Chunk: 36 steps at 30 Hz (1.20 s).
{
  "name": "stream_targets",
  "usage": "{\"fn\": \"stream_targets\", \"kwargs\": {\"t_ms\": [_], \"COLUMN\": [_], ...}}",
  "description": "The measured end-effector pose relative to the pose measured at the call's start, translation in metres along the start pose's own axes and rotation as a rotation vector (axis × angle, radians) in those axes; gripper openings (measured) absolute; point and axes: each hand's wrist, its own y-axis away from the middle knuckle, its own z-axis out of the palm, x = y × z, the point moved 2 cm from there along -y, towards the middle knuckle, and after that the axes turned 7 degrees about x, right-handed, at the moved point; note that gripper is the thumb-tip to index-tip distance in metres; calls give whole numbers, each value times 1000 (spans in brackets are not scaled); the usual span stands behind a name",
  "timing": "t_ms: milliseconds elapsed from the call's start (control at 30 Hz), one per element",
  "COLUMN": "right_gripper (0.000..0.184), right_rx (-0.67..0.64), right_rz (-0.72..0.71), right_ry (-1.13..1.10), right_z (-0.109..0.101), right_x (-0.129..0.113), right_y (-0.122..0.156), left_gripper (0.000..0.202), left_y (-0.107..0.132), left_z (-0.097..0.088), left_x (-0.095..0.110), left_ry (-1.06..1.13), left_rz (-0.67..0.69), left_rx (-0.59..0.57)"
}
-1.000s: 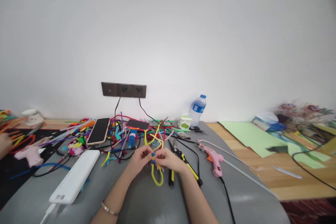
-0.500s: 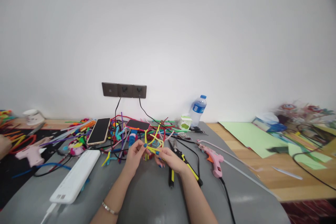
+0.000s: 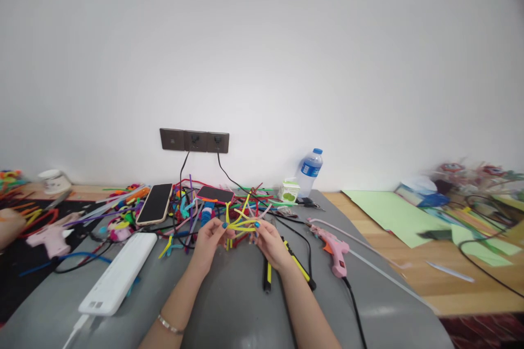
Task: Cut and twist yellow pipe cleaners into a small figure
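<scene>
Both my hands meet over the grey mat [image 3: 229, 305], pinching a bent yellow pipe cleaner [image 3: 240, 224] between them. My left hand [image 3: 212, 240] grips its left end with closed fingers. My right hand [image 3: 268, 240] holds the right side, fingers curled round the strands. The yellow loops stick up and fan out between my fingertips. A heap of coloured pipe cleaners [image 3: 192, 210] lies just beyond my hands.
Black-and-yellow cutters [image 3: 282, 262] and a pink glue gun [image 3: 333, 248] lie right of my hands. A white power strip [image 3: 118, 272] and two phones [image 3: 154, 203] sit left. A water bottle [image 3: 310, 172] stands by the wall. Another person's hand [image 3: 10, 226] shows at far left.
The yellow pipe cleaner hung down in a loop a second ago; now it is lifted and turned, its strands fanned out sideways. Both hands rose slightly toward the pile.
</scene>
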Motion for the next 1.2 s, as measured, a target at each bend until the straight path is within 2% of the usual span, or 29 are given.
{"fn": "stream_targets", "kwargs": {"t_ms": [167, 500, 767, 1000, 1200], "right_gripper": [40, 38, 42, 38, 38], "right_rx": [85, 145, 106, 126, 81], "right_rz": [-5, -27, -13, -57, -50], "right_ry": [-87, -210, -233, -189, -210], "right_z": [-8, -15, -15, -17, -16], "right_x": [1, 2, 1, 4, 3], "right_y": [-2, -4, -1, -2, -1], "left_gripper": [42, 41, 40, 38, 38], "left_y": [5, 12, 10, 9, 9], "left_z": [7, 11, 8, 8, 7], "left_x": [-1, 0, -3, -3, -6], "left_ry": [-63, -109, -85, -76, -74], "left_rz": [-87, -128, -116, -99, -114], "left_rx": [-84, -178, -207, -209, -225]}}
